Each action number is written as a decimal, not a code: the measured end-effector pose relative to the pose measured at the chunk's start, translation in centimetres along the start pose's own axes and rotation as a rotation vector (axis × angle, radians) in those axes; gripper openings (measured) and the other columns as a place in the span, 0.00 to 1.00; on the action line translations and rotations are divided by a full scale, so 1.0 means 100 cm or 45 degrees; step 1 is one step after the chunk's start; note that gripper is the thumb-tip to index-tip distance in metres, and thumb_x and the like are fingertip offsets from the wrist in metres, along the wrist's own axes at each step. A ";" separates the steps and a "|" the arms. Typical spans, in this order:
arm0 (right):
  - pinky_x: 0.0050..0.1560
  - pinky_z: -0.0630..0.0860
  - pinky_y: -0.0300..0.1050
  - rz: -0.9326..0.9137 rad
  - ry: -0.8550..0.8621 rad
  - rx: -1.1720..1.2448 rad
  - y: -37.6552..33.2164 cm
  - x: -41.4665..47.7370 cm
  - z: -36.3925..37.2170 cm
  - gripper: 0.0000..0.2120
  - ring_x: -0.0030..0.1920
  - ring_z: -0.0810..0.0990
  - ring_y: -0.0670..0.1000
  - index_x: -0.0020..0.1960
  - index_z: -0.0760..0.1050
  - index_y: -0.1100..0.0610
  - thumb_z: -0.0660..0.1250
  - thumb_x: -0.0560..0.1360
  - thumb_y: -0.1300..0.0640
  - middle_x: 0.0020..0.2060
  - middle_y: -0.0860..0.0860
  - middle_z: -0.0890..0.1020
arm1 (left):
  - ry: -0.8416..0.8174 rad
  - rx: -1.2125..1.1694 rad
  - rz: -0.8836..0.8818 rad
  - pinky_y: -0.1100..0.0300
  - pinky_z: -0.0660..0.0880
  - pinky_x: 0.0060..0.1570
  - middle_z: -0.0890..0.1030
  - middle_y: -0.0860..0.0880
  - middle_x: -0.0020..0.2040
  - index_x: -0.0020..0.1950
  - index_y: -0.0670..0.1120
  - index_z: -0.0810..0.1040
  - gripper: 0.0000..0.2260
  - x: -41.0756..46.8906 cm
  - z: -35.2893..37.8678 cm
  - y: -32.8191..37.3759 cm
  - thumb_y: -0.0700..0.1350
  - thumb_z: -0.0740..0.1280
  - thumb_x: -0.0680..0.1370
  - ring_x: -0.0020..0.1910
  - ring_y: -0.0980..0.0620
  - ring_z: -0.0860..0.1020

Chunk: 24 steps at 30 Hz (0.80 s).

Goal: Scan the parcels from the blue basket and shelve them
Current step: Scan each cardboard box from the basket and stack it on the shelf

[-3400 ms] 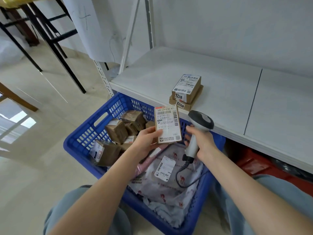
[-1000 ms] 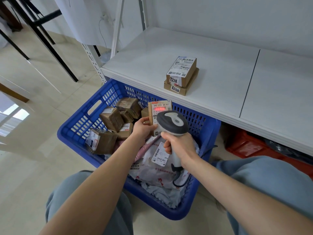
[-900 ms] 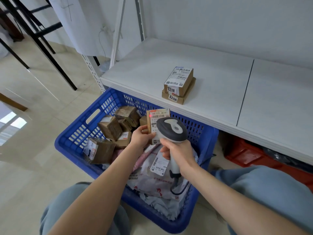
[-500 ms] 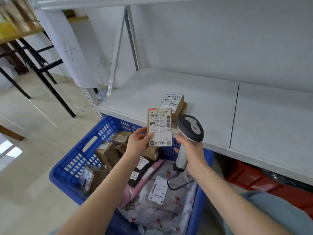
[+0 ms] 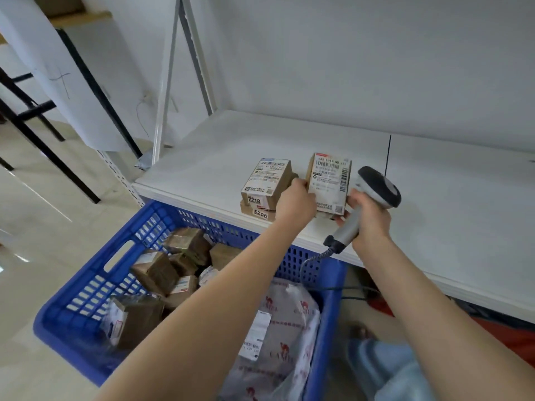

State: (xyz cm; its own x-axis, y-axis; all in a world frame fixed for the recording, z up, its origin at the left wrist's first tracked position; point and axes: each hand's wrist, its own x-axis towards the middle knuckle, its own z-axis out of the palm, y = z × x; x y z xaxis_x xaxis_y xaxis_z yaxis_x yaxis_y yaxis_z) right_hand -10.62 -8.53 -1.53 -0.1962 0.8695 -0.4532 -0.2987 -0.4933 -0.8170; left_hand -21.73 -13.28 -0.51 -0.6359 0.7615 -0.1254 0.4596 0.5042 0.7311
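My left hand [image 5: 294, 202] holds a small cardboard parcel [image 5: 330, 183] with a white label, over the white shelf [image 5: 202, 157] just right of a stack of two parcels [image 5: 265, 185] marked 7218 and 6206. I cannot tell whether the held parcel touches the shelf. My right hand [image 5: 369, 219] grips the grey barcode scanner [image 5: 372, 195], and its fingertips touch the parcel's right edge. The blue basket [image 5: 86, 287] stands on the floor below the shelf, with several brown boxes [image 5: 156, 273] and a white plastic mail bag [image 5: 278, 337] inside.
A white upright frame [image 5: 169, 73] rises at the shelf's left end. Black table legs [image 5: 34, 111] stand on the tiled floor at left. A red crate [image 5: 492, 334] sits under the shelf at right. The scanner's cable [image 5: 309, 264] hangs into the basket.
After the scan over the basket, my left hand lifted the labelled parcel up and forward to the shelf beside the stack. My right hand followed with the scanner.
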 end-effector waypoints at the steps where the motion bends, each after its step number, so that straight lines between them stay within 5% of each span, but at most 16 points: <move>1: 0.51 0.81 0.54 0.018 0.021 -0.043 0.004 0.005 -0.002 0.04 0.39 0.82 0.52 0.41 0.76 0.56 0.71 0.71 0.61 0.39 0.54 0.83 | -0.018 -0.021 -0.038 0.54 0.73 0.50 0.77 0.43 0.62 0.68 0.40 0.68 0.15 0.001 0.007 -0.004 0.42 0.58 0.81 0.56 0.44 0.77; 4: 0.53 0.80 0.56 0.094 0.013 -0.095 0.017 0.017 -0.002 0.05 0.40 0.82 0.53 0.43 0.77 0.57 0.72 0.70 0.59 0.39 0.54 0.83 | -0.062 -0.084 -0.114 0.58 0.70 0.49 0.71 0.42 0.64 0.69 0.40 0.68 0.16 0.003 0.020 -0.019 0.43 0.56 0.82 0.49 0.45 0.75; 8: 0.56 0.79 0.56 0.195 -0.047 -0.113 0.029 0.025 0.002 0.07 0.49 0.83 0.58 0.48 0.78 0.58 0.72 0.71 0.59 0.48 0.58 0.84 | -0.095 -0.284 -0.173 0.59 0.68 0.42 0.77 0.43 0.58 0.64 0.39 0.71 0.14 -0.005 0.019 -0.027 0.40 0.53 0.82 0.44 0.51 0.73; 11: 0.58 0.77 0.59 0.261 -0.129 -0.069 0.034 0.026 0.003 0.10 0.52 0.83 0.59 0.51 0.78 0.58 0.72 0.71 0.58 0.52 0.59 0.84 | -0.087 -0.286 -0.153 0.63 0.68 0.51 0.72 0.46 0.67 0.73 0.40 0.64 0.19 -0.017 0.012 -0.028 0.38 0.53 0.82 0.57 0.49 0.73; 15: 0.58 0.77 0.59 0.243 -0.125 -0.075 0.035 0.020 0.001 0.14 0.54 0.82 0.59 0.52 0.78 0.59 0.74 0.69 0.57 0.51 0.58 0.84 | -0.092 -0.213 -0.095 0.77 0.67 0.39 0.69 0.47 0.71 0.76 0.43 0.61 0.22 -0.036 0.005 -0.043 0.35 0.54 0.82 0.47 0.57 0.74; 17: 0.57 0.78 0.56 0.206 -0.095 -0.092 0.035 0.010 0.000 0.11 0.52 0.82 0.57 0.50 0.78 0.59 0.74 0.70 0.57 0.48 0.56 0.84 | -0.079 -0.113 -0.080 0.67 0.67 0.49 0.67 0.46 0.73 0.75 0.45 0.62 0.22 -0.048 -0.001 -0.057 0.36 0.56 0.81 0.58 0.50 0.74; 21: 0.52 0.80 0.51 0.133 -0.113 -0.115 0.040 -0.015 0.002 0.10 0.43 0.79 0.50 0.52 0.78 0.60 0.72 0.72 0.61 0.45 0.54 0.81 | -0.034 0.080 -0.063 0.62 0.67 0.52 0.65 0.45 0.73 0.75 0.46 0.63 0.22 -0.069 -0.016 -0.084 0.40 0.59 0.81 0.48 0.55 0.74; 24: 0.49 0.81 0.49 0.106 -0.164 -0.167 0.050 -0.036 0.005 0.03 0.40 0.77 0.48 0.43 0.78 0.57 0.72 0.72 0.62 0.39 0.52 0.78 | 0.000 0.208 0.006 0.61 0.69 0.51 0.65 0.45 0.72 0.74 0.47 0.64 0.21 -0.082 -0.028 -0.100 0.40 0.60 0.80 0.53 0.50 0.76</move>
State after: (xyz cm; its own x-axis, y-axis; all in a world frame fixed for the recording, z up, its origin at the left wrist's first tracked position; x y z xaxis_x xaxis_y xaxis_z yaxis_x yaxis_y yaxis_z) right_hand -11.84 -14.16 -3.84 -0.3359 0.8111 -0.4788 -0.1541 -0.5488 -0.8216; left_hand -22.83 -25.74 -4.87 -0.6332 0.7642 -0.1223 0.5576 0.5600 0.6128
